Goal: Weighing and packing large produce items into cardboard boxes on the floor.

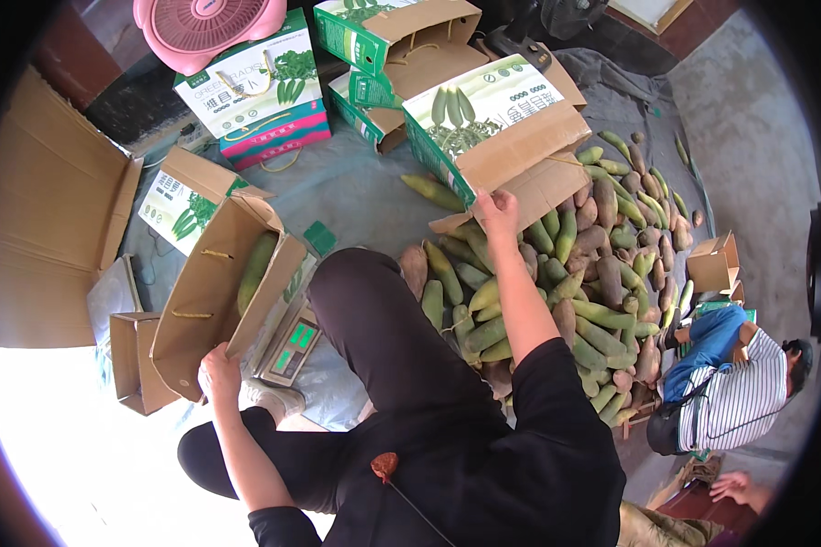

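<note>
One open brown cardboard carton point(206, 284), left of green-lit scale point(287, 361), long axis slanting up-right, one green radish point(257, 272) inside lengthwise, left fingers point(219, 362) clamped on rim, right fingers point(487, 208) pinching one white-green printed carton point(494, 114).

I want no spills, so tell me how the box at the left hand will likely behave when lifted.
The box may flex a little at its thin cardboard edge, where the left hand holds it. The rounded radish inside could roll if the box tips, probably shifting the weight.
</note>
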`<move>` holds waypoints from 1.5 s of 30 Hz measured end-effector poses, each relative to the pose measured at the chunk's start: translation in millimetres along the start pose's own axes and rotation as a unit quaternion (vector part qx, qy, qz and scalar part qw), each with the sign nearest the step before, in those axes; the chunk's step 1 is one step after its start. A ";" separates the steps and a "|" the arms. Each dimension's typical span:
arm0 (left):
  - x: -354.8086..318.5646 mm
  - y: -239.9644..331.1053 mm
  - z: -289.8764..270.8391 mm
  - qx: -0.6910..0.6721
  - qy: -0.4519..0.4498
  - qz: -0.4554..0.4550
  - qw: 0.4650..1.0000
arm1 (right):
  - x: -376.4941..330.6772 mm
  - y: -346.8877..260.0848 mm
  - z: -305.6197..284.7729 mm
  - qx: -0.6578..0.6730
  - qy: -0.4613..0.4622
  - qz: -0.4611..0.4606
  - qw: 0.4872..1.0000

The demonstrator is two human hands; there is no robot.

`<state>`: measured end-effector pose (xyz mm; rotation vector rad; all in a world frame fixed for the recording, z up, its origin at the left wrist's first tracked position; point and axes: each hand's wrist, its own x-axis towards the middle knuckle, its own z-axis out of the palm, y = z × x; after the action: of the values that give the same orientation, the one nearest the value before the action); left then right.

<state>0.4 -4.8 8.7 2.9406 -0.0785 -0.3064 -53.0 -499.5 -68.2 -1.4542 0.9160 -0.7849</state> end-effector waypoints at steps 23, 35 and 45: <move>7.6 -2.4 4.5 -0.009 -0.014 0.008 1.000 | 100.2 -3.7 -45.5 -0.078 0.009 0.075 0.994; 0.4 -4.1 8.1 -0.038 -0.006 0.041 0.998 | -108.8 135.4 -144.9 -0.464 -0.272 0.055 0.841; -6.4 -6.2 -3.3 -0.017 -0.015 0.032 0.999 | -73.0 78.6 -227.7 -0.618 0.095 0.014 0.781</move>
<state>-5.0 2.3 11.9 2.8940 -0.1704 -0.3377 -294.9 -541.5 -123.9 -2.4862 1.7745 -0.2174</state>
